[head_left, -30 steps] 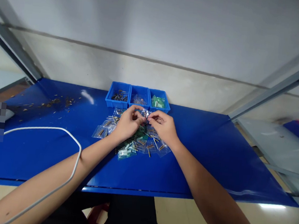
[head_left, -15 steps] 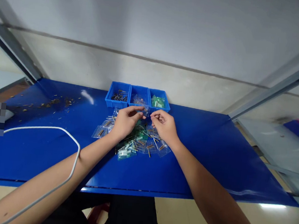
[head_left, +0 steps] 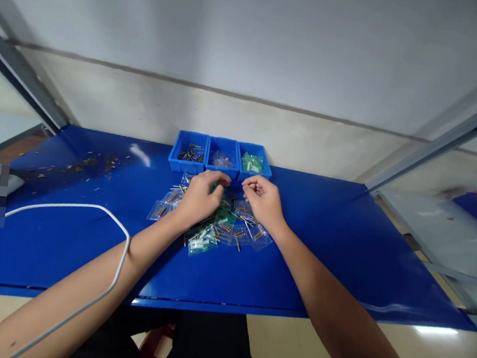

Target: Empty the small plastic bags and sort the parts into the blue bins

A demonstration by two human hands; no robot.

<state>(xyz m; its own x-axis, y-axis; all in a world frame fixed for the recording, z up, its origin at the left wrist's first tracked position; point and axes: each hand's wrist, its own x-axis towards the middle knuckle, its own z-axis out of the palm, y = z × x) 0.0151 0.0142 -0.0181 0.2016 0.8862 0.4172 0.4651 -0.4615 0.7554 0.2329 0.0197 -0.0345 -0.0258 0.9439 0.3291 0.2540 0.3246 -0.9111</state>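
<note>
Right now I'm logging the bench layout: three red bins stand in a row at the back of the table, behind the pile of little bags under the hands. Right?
Not quite: the head view shows the three bins are blue, not red. They do stand in a row at the back of the table, behind the pile of little bags.

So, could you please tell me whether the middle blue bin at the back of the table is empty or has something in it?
Not empty: the middle blue bin holds a few clear little bags lying on its floor, well below the rim.

No text, label or number can be read on the bins [head_left: 221, 156], bags [head_left: 221, 225] or table [head_left: 342, 239].
</note>
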